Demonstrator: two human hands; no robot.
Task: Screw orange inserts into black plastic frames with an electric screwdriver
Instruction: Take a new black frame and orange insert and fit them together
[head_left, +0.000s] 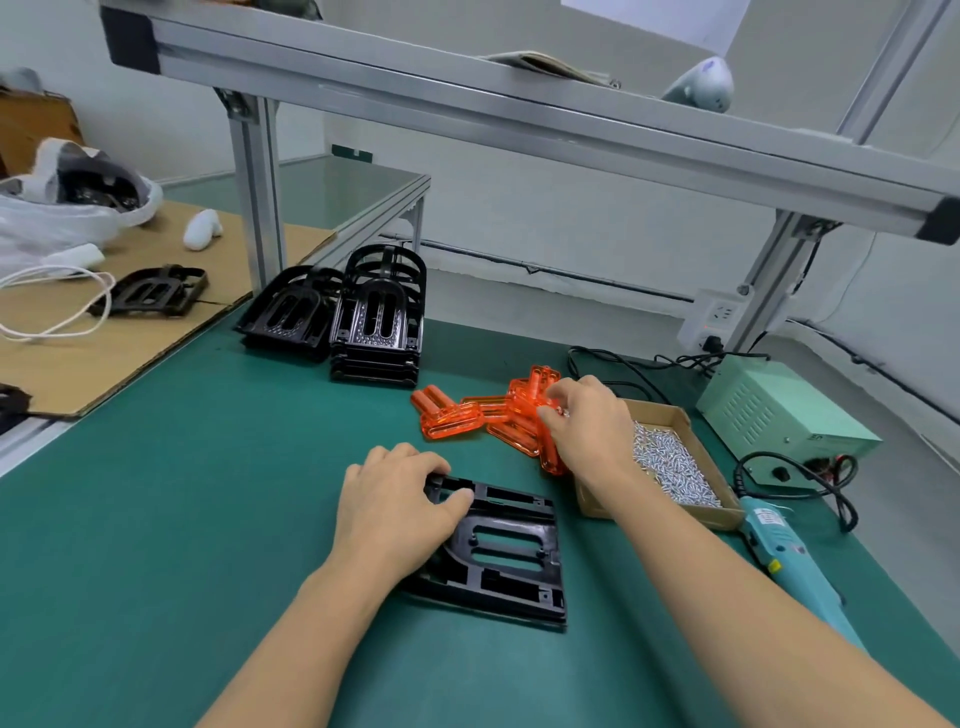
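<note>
A black plastic frame (511, 553) lies flat on the green mat in front of me. My left hand (397, 512) grips its upper left corner, fingers over the far edge and thumb on top. Just behind it sits a loose pile of orange inserts (452, 422). My right hand (589, 423) is over the right side of that pile, its curled fingers and thumb closing on an insert; a few silvery screws glint under the fingers. The teal electric screwdriver (784, 553) lies on the mat to the right, untouched.
A cardboard box of screws (675, 462) stands under my right wrist. A pale green power supply (779, 415) with black cables sits at the right. Stacks of black frames (374, 325) stand at the back. Cardboard sheet (104, 358) lies left; aluminium post (258, 197) rises behind.
</note>
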